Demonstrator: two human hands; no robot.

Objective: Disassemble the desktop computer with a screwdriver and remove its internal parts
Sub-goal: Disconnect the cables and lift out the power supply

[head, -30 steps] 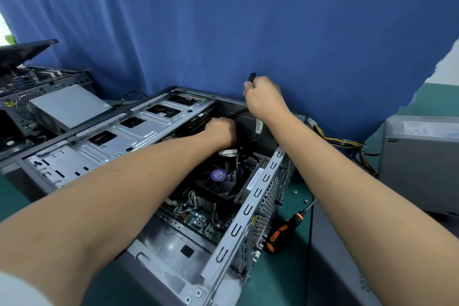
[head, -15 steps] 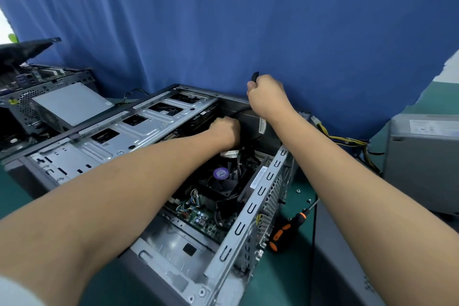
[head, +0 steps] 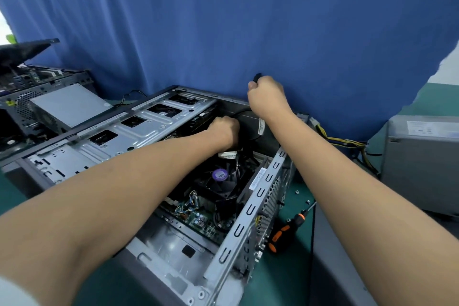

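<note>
The open grey metal desktop computer case [head: 139, 129] lies on its side on the green counter [head: 293, 273], mid-scene, before a blue cloth backdrop [head: 223, 20]. The left hand [head: 224, 129] reaches into the case's far end with fingers curled; whether it grasps anything I cannot tell. The right hand [head: 267, 98] is raised above the case's far edge, clenched round the end of a thin black cable [head: 256, 77]. A black cooling fan with a purple sticker [head: 219, 174] sits inside, nearer than the left hand. The orange-and-black screwdriver [head: 285, 233] lies on the counter just right of the case, small loose screws [head: 296, 191] beyond it. A closed grey computer box [head: 422, 164] stands at the right.
</note>
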